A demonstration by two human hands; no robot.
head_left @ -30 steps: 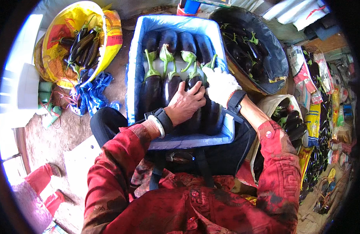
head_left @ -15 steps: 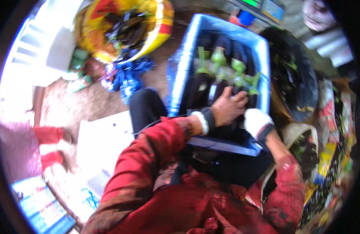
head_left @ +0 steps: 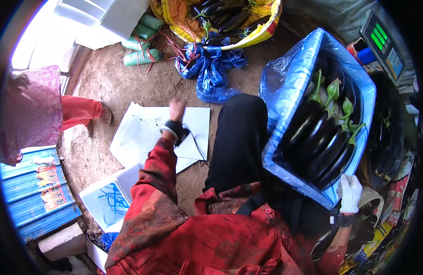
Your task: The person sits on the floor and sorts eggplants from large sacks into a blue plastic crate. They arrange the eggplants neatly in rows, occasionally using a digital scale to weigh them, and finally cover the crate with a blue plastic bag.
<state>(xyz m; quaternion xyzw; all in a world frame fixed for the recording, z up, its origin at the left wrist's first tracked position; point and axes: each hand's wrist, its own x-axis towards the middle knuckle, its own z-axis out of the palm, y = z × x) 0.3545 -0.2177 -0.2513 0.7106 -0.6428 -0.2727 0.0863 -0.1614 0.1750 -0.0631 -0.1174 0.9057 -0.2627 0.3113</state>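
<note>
A box lined with blue plastic stands tilted in view at the right, by my bent knee. Glossy dark eggplants with green stems lie side by side in it, with more along its far side. My right hand, in a white glove, is closed at the box's near right corner, its fingers curled against the rim. To the left, my bare left hand is stretched over flat white sheets. Motion smears its fingers, and I make out nothing in them.
A yellow-red sack of eggplants stands at the back, near crumpled blue plastic and green twine rolls. A scale stands at far right. Another person is at left by a blue panel. A white box holds blue straps.
My left hand has left the eggplants and moved left, over the white sheets. My right hand stays by the box's near right corner. The view has turned left, so the box appears farther right.
</note>
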